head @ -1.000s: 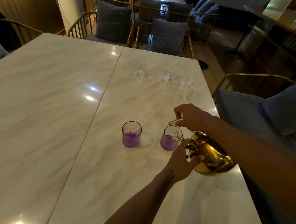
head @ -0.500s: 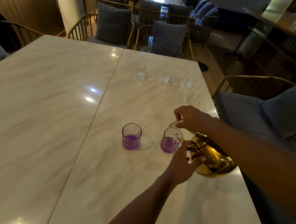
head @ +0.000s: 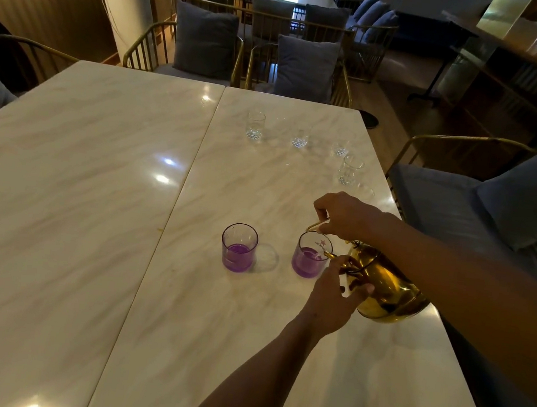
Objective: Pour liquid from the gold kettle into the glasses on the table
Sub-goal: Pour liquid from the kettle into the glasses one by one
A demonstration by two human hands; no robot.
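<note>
The gold kettle [head: 387,292] is tilted to the left, its thin spout over the rim of the right purple glass [head: 309,257]. My right hand [head: 347,216] grips the kettle's gold handle from above. My left hand [head: 333,298] rests against the kettle's front near the spout, fingers curled on it. The right purple glass holds purple liquid to about a third. A second purple glass [head: 238,247] stands to its left with a similar amount of purple liquid. Both glasses sit on the marble table [head: 245,350].
Several clear glasses stand farther back on the table, among them one [head: 255,125] at the left and one [head: 350,169] near the right edge. Gold-framed chairs with grey cushions [head: 204,41] ring the table. A seam [head: 174,200] divides the two tabletops.
The kettle stays tilted over the right purple glass with both hands on it. The hands and glasses hold their places; only the view has shifted slightly.
</note>
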